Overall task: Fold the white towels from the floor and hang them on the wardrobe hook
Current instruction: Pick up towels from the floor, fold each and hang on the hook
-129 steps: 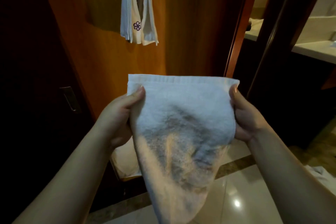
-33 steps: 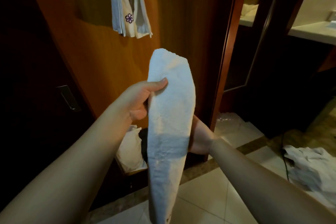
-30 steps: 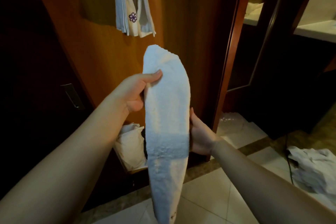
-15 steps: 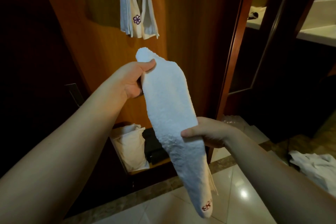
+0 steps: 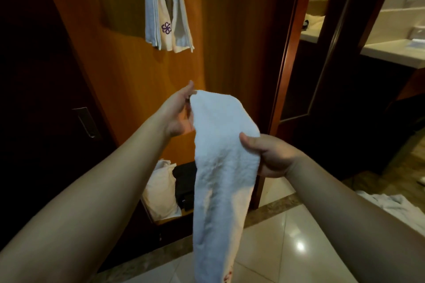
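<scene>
A long folded white towel (image 5: 220, 167) hangs lengthwise in front of me, its lower end near the floor. My right hand (image 5: 269, 156) grips its right edge near the top, thumb on the front. My left hand (image 5: 178, 112) is at the towel's top left corner, fingers fairly straight and touching the edge. Above, a folded white towel with a purple flower mark (image 5: 165, 7) hangs against the wooden wardrobe panel (image 5: 128, 71); the hook itself is out of view. More white towels (image 5: 391, 204) lie crumpled on the floor at the right.
A low open shelf in the wardrobe holds a white bag (image 5: 161, 190) and a dark box (image 5: 185, 186). A dark door with a metal handle (image 5: 86, 122) is at left. A bathroom doorway and pale counter (image 5: 395, 53) are at right. Glossy tiles (image 5: 287, 248) cover the floor.
My right hand slid up the towel to near its top. My left hand loosened from a grip to straighter fingers at the corner. The towel's upper end dropped lower and tilted right.
</scene>
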`<move>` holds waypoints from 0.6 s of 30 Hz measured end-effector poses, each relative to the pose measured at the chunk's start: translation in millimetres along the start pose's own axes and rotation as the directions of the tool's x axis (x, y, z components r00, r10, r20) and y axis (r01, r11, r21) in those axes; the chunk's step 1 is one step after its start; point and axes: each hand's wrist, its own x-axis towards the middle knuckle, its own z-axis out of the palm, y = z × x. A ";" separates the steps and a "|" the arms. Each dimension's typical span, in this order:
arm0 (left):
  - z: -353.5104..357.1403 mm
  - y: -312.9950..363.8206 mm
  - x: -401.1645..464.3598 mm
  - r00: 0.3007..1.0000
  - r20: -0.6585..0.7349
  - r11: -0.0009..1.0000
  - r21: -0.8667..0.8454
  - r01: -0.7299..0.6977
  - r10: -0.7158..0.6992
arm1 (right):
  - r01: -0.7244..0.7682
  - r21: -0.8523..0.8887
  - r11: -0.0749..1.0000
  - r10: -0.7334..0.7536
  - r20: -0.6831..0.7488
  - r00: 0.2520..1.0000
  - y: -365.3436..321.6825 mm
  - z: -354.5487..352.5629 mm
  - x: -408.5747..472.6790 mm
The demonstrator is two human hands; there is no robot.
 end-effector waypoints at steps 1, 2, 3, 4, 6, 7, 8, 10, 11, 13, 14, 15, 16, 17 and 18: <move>-7.2 -10.7 1.3 0.997 0.071 1.000 0.000 0.019 -0.018 | 0.057 0.061 0.997 -0.056 -0.019 0.998 -4.8 -0.6 0.1; -15.4 -23.3 3.2 0.985 0.166 0.999 0.000 0.049 -0.049 | 0.112 0.102 0.988 -0.108 -0.047 0.993 -10.6 -1.3 0.0; -23.3 -35.8 2.9 0.963 0.257 0.997 0.015 0.074 -0.076 | 0.161 0.128 0.979 -0.151 -0.081 0.985 -17.1 -2.4 -0.1; -30.7 -48.6 1.4 0.928 0.361 0.995 0.064 0.073 -0.092 | 0.199 0.147 0.969 -0.183 -0.117 0.976 -23.5 -4.1 -0.5; -37.0 -68.4 -9.5 0.862 0.494 0.955 0.292 -0.043 -0.112 | 0.247 0.153 0.957 -0.217 -0.187 0.958 -33.9 -8.4 -1.8; -34.9 -75.8 -16.8 0.863 0.491 0.905 0.410 -0.112 -0.115 | 0.260 0.145 0.955 -0.225 -0.222 0.949 -37.7 -10.3 -2.3; -32.6 -81.7 -21.0 0.876 0.469 0.859 0.489 -0.151 -0.113 | 0.268 0.137 0.954 -0.227 -0.254 0.940 -40.7 -10.8 -2.6; -26.9 -92.1 -22.9 0.906 0.416 0.823 0.538 -0.182 -0.072 | 0.265 0.101 0.959 -0.223 -0.311 0.924 -46.5 -9.3 -2.4; -24.7 -96.7 -23.2 0.911 0.408 0.828 0.530 -0.182 -0.060 | 0.259 0.062 0.964 -0.225 -0.330 0.917 -49.3 -7.4 -2.1; -23.4 -103.8 -23.6 0.921 0.388 0.864 0.479 -0.156 -0.048 | 0.243 -0.026 0.970 -0.236 -0.354 0.905 -55.9 -1.8 -1.4; -23.9 -105.6 -23.3 0.927 0.371 0.885 0.447 -0.131 -0.050 | 0.235 -0.058 0.970 -0.240 -0.370 0.898 -59.7 0.8 -1.3; -25.8 -106.8 -22.1 0.931 0.361 0.905 0.411 -0.110 -0.051 | 0.230 -0.086 0.969 -0.245 -0.389 0.888 -63.9 3.5 -1.4; -26.8 -108.0 -21.8 0.935 0.351 0.919 0.384 -0.091 -0.054 | 0.227 -0.111 0.967 -0.253 -0.410 0.876 -68.3 6.4 -1.5; -26.9 -109.4 -21.7 0.938 0.341 0.929 0.361 -0.076 -0.056 | 0.226 -0.134 0.965 -0.263 -0.434 0.862 -73.0 9.3 -1.3; -26.5 -110.9 -21.9 0.943 0.329 0.934 0.350 -0.072 -0.051 | 0.228 -0.158 0.961 -0.276 -0.458 0.845 -77.9 12.3 -1.2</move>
